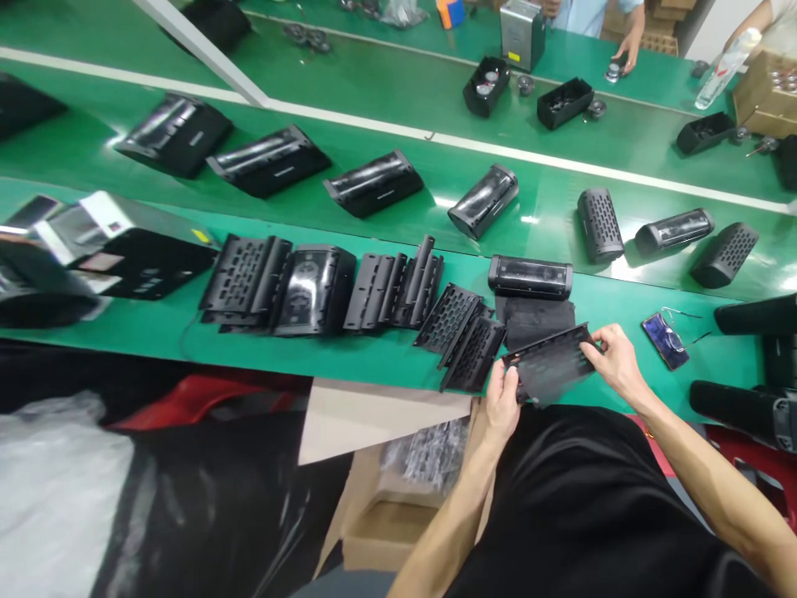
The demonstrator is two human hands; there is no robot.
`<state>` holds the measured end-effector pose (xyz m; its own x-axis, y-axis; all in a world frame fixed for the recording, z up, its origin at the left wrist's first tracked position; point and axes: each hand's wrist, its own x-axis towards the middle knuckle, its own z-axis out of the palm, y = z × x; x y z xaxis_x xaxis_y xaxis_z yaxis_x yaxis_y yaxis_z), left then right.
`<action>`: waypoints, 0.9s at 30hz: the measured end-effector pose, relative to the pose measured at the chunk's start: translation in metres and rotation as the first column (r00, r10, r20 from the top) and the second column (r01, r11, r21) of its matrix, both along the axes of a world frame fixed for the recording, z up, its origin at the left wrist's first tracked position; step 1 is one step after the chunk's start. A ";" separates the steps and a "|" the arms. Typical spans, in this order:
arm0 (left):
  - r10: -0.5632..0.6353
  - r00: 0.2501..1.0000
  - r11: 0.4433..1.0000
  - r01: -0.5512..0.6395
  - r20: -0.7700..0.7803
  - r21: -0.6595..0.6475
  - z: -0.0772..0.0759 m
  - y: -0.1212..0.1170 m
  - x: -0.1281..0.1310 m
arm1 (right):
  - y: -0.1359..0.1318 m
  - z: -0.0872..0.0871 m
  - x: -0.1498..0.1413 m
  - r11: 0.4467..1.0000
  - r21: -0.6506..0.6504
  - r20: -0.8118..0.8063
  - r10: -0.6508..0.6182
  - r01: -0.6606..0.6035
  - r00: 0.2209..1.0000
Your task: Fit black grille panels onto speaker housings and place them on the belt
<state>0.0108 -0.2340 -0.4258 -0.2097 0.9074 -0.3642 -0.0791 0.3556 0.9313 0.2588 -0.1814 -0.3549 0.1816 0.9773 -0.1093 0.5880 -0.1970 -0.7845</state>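
Head view, held panel: a thin black perforated panel (551, 367) was right of centre in the frame, tilted above the near edge of the green tabletop (628, 316).
Left hand: the bare left hand (503, 403) gripped the panel's left end, thumb on the upper face.
Right hand: the bare right hand (616, 361) pinched the panel's upper right corner between thumb and fingers.
Behind the panel: flat black sheets (539, 322) lay just beyond it, and a black rounded casing (530, 276) rested beside their far edge.
Left of the hands: a loose pile of black slotted grilles (476, 355) sat near the left hand, with more curved black covers (374, 291) farther left.
Right side: a pair of thin-framed glasses (673, 340) lay across a dark rectangular phone (658, 350).
Green lane: glossy black casings (374, 184) were spaced out in a row across the middle of the frame.
Upper right: a co-worker's hand (633, 51) touched a small round metallic part (613, 73).
Bottom centre: an open brown cardboard box (389, 531) held crumpled clear plastic (432, 455).
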 end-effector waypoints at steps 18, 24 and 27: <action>-0.311 0.915 0.917 0.360 0.257 -0.174 0.054 0.054 -0.001 | -0.016 -0.012 0.020 0.905 -0.419 -0.706 -0.274 -0.074 0.653; -0.353 0.898 0.879 0.414 0.262 -0.236 0.063 0.059 0.004 | -0.018 -0.017 0.028 0.890 -0.449 -0.693 -0.294 -0.075 0.658; -0.329 0.903 0.884 0.398 0.277 -0.245 0.065 0.059 0.005 | -0.020 -0.021 0.029 0.893 -0.447 -0.687 -0.298 -0.062 0.663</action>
